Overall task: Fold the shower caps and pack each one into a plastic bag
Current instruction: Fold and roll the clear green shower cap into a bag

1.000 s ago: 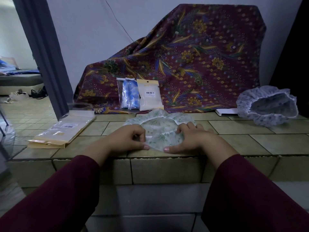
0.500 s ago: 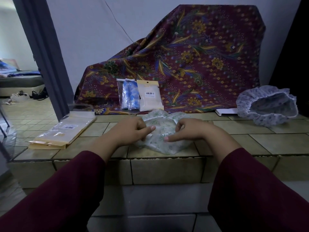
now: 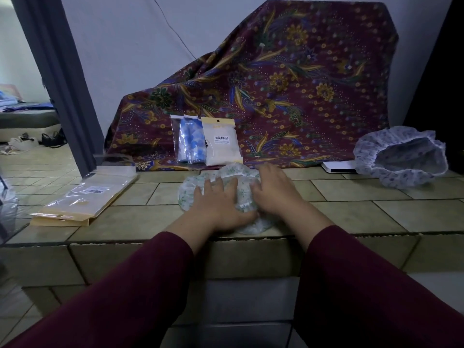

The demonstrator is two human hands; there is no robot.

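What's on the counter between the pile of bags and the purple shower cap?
In the head view, the green-flowered cap under both hands lies between the bags and the purple cap.

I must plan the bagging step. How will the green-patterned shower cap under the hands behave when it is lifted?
The green-patterned shower cap is probably floppy: it lies crumpled under the left hand and right hand. Its thin, glossy film suggests it is light and somewhat slippery. It may spring open once released.
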